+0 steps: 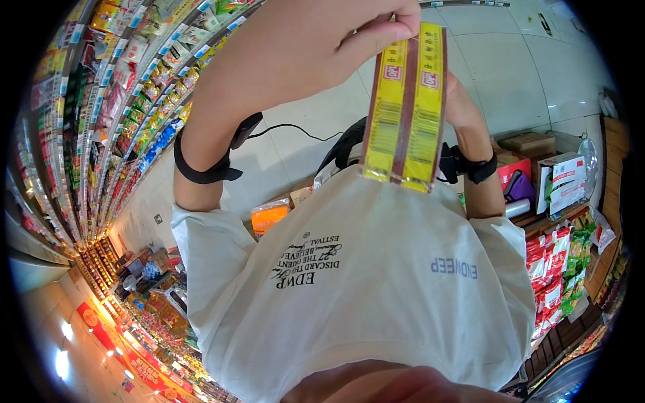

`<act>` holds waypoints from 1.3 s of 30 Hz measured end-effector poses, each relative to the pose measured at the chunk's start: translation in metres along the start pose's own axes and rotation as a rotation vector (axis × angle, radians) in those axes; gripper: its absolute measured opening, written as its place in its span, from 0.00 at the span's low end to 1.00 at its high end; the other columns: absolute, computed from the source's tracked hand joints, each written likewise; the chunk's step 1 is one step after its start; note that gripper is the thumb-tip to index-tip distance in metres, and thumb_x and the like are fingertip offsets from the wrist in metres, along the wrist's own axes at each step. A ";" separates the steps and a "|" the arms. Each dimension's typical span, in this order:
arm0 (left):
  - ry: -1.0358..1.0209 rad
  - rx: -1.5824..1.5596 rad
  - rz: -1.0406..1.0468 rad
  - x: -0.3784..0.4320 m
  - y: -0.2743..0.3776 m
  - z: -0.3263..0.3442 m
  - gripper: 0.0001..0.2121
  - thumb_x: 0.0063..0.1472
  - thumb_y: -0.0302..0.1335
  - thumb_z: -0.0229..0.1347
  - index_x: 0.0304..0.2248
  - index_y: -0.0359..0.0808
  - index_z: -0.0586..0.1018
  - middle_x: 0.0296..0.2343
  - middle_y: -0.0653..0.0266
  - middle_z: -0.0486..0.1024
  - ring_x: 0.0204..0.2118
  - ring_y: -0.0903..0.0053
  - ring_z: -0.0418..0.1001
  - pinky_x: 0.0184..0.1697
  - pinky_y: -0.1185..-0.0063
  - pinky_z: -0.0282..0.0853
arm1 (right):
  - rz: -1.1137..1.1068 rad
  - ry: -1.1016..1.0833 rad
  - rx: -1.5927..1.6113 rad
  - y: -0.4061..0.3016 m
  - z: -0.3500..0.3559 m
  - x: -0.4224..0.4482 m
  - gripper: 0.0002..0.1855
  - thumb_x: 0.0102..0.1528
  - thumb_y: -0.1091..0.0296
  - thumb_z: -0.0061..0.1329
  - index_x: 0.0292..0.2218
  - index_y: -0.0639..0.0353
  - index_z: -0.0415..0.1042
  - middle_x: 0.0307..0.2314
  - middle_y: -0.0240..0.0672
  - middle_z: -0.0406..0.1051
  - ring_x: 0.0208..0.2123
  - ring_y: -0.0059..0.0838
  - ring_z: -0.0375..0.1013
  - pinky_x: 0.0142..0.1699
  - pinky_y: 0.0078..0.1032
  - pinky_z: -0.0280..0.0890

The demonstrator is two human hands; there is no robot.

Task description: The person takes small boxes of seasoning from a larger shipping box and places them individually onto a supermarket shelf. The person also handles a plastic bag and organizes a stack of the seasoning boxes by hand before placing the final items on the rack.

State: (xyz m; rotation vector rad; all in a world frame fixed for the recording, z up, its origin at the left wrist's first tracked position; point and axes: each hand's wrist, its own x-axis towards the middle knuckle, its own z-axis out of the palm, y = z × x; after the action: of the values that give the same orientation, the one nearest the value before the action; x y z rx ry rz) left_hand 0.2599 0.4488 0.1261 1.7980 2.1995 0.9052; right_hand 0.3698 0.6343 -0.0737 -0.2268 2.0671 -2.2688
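My left hand [375,38] comes in from the upper left and pinches the top edge of a flat yellow-and-dark-red plastic packet [407,111]. The packet hangs in front of my chest, with two yellow bands that bear writing and barcodes. My right hand [455,98] is at the packet's right edge, mostly behind it; its fingers are hidden. Black straps circle both forearms. A white T-shirt with printed writing covers my torso.
Shelves of packaged goods [146,95] curve along the left. An orange package [269,217] lies low beyond my left side. At right are cardboard boxes [529,143], a purple object [519,187] and red and green packets [549,257]. A black cable [297,126] crosses the tiled floor.
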 end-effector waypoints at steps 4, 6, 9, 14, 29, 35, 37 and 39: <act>-0.099 0.052 0.019 -0.006 -0.014 0.002 0.03 0.64 0.24 0.47 0.33 0.33 0.68 0.27 0.61 0.65 0.27 0.71 0.64 0.31 0.76 0.60 | 0.034 0.016 0.015 0.005 0.005 0.004 0.44 0.54 0.25 0.41 0.47 0.64 0.66 0.36 0.25 0.68 0.37 0.11 0.63 0.38 0.13 0.59; -0.180 -0.004 -0.003 -0.009 -0.016 0.000 0.03 0.65 0.24 0.44 0.33 0.34 0.66 0.28 0.60 0.63 0.28 0.70 0.62 0.34 0.75 0.60 | 0.010 -0.037 -0.052 0.003 0.003 0.005 0.44 0.54 0.25 0.40 0.47 0.64 0.66 0.36 0.25 0.68 0.37 0.11 0.64 0.38 0.13 0.60; -0.239 -0.147 -0.011 -0.014 -0.012 -0.002 0.03 0.66 0.23 0.42 0.33 0.34 0.63 0.28 0.60 0.59 0.29 0.70 0.59 0.36 0.75 0.59 | -0.085 0.008 -0.072 -0.006 0.018 0.001 0.45 0.53 0.24 0.40 0.46 0.65 0.68 0.36 0.26 0.69 0.37 0.12 0.65 0.40 0.14 0.62; -0.192 -0.203 0.076 -0.021 -0.020 0.005 0.03 0.66 0.23 0.41 0.33 0.34 0.63 0.28 0.60 0.58 0.29 0.71 0.57 0.36 0.75 0.57 | -0.125 -0.074 -0.018 -0.012 0.017 0.004 0.47 0.51 0.23 0.42 0.46 0.66 0.69 0.37 0.27 0.71 0.39 0.13 0.66 0.43 0.17 0.63; -0.175 -0.204 -0.033 -0.046 -0.003 0.004 0.04 0.68 0.25 0.40 0.36 0.34 0.64 0.29 0.58 0.58 0.29 0.68 0.57 0.36 0.73 0.56 | -0.086 -0.116 0.095 -0.010 0.032 0.008 0.49 0.46 0.19 0.44 0.41 0.66 0.72 0.33 0.26 0.72 0.35 0.13 0.68 0.39 0.17 0.64; -0.037 -0.222 -0.023 -0.045 0.013 -0.003 0.05 0.66 0.26 0.46 0.36 0.35 0.71 0.25 0.62 0.62 0.25 0.74 0.58 0.31 0.76 0.57 | -0.131 -0.186 0.026 -0.025 0.030 0.008 0.49 0.47 0.18 0.42 0.40 0.67 0.72 0.33 0.27 0.72 0.35 0.15 0.67 0.39 0.18 0.64; 0.029 -0.242 -0.146 -0.048 0.016 -0.003 0.06 0.64 0.28 0.49 0.34 0.35 0.75 0.27 0.65 0.69 0.24 0.82 0.61 0.26 0.82 0.60 | -0.123 -0.203 -0.025 -0.022 0.027 0.010 0.49 0.48 0.19 0.41 0.40 0.67 0.72 0.33 0.28 0.72 0.36 0.15 0.67 0.40 0.18 0.64; -0.076 -0.234 -0.452 -0.053 0.030 -0.017 0.11 0.60 0.22 0.52 0.43 0.34 0.74 0.34 0.70 0.71 0.32 0.86 0.68 0.31 0.85 0.71 | -0.120 -0.140 0.003 -0.019 0.032 0.015 0.48 0.48 0.19 0.41 0.41 0.67 0.72 0.34 0.28 0.72 0.36 0.16 0.68 0.40 0.19 0.65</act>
State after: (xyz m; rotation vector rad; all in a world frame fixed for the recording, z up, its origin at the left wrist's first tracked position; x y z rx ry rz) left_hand 0.2906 0.3966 0.1427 1.1454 2.2080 0.9223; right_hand 0.3607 0.6020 -0.0507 -0.5072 2.0313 -2.2489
